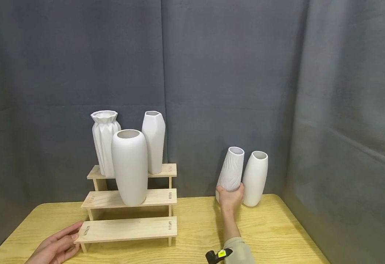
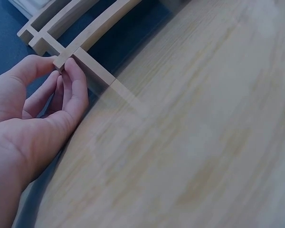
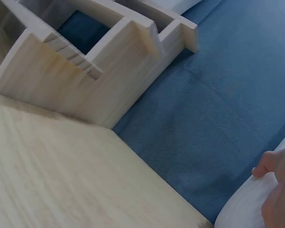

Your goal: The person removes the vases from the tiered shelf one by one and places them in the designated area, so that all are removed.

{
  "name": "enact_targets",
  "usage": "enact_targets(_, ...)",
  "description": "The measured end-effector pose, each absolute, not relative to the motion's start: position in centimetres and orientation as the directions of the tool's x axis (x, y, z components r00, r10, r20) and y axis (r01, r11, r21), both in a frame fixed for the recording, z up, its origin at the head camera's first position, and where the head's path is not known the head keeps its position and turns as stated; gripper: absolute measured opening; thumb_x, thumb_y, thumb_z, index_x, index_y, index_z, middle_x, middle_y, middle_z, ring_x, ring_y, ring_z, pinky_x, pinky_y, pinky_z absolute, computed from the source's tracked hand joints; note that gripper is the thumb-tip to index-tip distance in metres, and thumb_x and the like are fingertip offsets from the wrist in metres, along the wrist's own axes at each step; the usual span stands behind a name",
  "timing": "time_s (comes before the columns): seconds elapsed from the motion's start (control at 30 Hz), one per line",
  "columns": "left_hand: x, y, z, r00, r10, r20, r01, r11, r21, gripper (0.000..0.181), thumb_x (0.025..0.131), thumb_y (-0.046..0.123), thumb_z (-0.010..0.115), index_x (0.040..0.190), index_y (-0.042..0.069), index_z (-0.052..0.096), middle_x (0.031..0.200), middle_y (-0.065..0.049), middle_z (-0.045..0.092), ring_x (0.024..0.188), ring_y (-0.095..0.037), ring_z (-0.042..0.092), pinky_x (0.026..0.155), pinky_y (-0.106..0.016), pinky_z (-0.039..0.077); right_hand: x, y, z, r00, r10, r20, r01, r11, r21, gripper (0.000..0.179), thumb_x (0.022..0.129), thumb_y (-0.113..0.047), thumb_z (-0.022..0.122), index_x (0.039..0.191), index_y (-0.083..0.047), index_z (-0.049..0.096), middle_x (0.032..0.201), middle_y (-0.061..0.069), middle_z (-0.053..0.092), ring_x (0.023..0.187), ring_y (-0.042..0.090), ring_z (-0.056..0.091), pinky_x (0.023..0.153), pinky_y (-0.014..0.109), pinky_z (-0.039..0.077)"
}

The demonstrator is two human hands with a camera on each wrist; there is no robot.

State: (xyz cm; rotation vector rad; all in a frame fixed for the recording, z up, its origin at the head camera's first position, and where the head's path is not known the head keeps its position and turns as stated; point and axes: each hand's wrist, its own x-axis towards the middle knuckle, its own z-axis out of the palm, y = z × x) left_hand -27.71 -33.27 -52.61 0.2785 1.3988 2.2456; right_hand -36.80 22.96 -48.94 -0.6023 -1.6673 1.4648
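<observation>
My left hand (image 1: 56, 245) pinches the left end of the lowest shelf of a wooden three-step stand (image 1: 126, 230), thumb above and fingers below. In the left wrist view, that shelf corner (image 2: 66, 57) sits between thumb and fingertips. At the right, my right hand (image 1: 231, 198) grips the lower part of a white vase with wavy ridges (image 1: 233, 167), which leans slightly. A smooth white vase (image 1: 256, 178) stands close beside it. The right wrist view shows only part of the ridged vase (image 3: 247, 204) under the fingers.
On the top step are a pleated white vase (image 1: 105, 146) and a faceted white vase (image 1: 154, 143). A rounded white vase (image 1: 129, 168) stands on the middle step. Dark grey curtains (image 1: 228, 73) hang behind and beside the wooden table (image 1: 199, 234).
</observation>
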Motion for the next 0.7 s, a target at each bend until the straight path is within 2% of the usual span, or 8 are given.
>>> enact_targets(0.13, -27.3, -33.4, -52.9, -0.872, 0.473, -0.128, -0.329, -0.370, 0.869, 0.040, 0.108, 0.004, 0.050, 0.117, 0.033, 0.076, 0.122, 0.007, 0.066, 0.112, -0.011, 0.062, 0.097, -0.034, 0.051, -36.7, 22.4, -49.2, -0.549, 0.795, 0.259, -0.170, 0.197, -0.966, 0.083, 0.061, 0.004, 0.084, 0.137, 0.005, 0.050, 0.129, 0.026, 0.055, 0.120, 0.042, 0.050, 0.105, 0.052, 0.038)
enact_targets(0.33, -26.9, -33.0, -52.8, -0.918, 0.376, -0.130, -0.262, -0.326, 0.908, 0.039, 0.108, 0.007, 0.052, 0.116, 0.036, 0.076, 0.122, 0.012, 0.063, 0.112, -0.009, 0.061, 0.095, -0.033, 0.052, -36.8, 22.0, -48.9, -0.557, 0.793, 0.247, -0.167, 0.185, -0.968, 0.091, 0.062, 0.002, 0.083, 0.145, 0.003, 0.043, 0.138, 0.025, 0.048, 0.125, 0.042, 0.046, 0.108, 0.052, 0.036)
enact_targets(0.47, -26.7, -33.1, -52.9, -0.909, 0.397, -0.128, -0.278, -0.348, 0.895, 0.041, 0.108, 0.006, 0.050, 0.117, 0.035, 0.076, 0.122, 0.011, 0.064, 0.111, -0.011, 0.062, 0.096, -0.034, 0.052, -36.5, 21.8, -48.7, -0.558, 0.796, 0.234, -0.153, 0.179, -0.972, 0.096, 0.062, 0.006, 0.081, 0.148, 0.003, 0.040, 0.144, 0.026, 0.045, 0.130, 0.042, 0.044, 0.111, 0.051, 0.034)
enact_targets(0.6, -26.8, -33.3, -52.9, -0.888, 0.449, -0.098, -0.283, -0.367, 0.886, 0.043, 0.109, 0.004, 0.045, 0.121, 0.034, 0.075, 0.124, 0.011, 0.064, 0.114, -0.011, 0.061, 0.098, -0.034, 0.050, -36.0, 21.7, -47.0, -0.544, 0.793, 0.275, -0.249, 0.160, -0.955, 0.096, 0.065, 0.012, 0.075, 0.152, 0.004, 0.034, 0.148, 0.028, 0.041, 0.135, 0.041, 0.039, 0.114, 0.048, 0.030)
enact_targets(0.7, -27.3, -33.2, -52.5, -0.874, 0.483, -0.051, -0.258, -0.374, 0.891, 0.044, 0.110, 0.004, 0.042, 0.126, 0.032, 0.072, 0.128, 0.013, 0.062, 0.118, -0.011, 0.060, 0.100, -0.035, 0.049, -35.2, 21.6, -44.8, -0.493, 0.809, 0.321, -0.354, 0.150, -0.923, 0.093, 0.067, 0.012, 0.075, 0.151, 0.004, 0.035, 0.143, 0.028, 0.042, 0.133, 0.039, 0.040, 0.114, 0.046, 0.030)
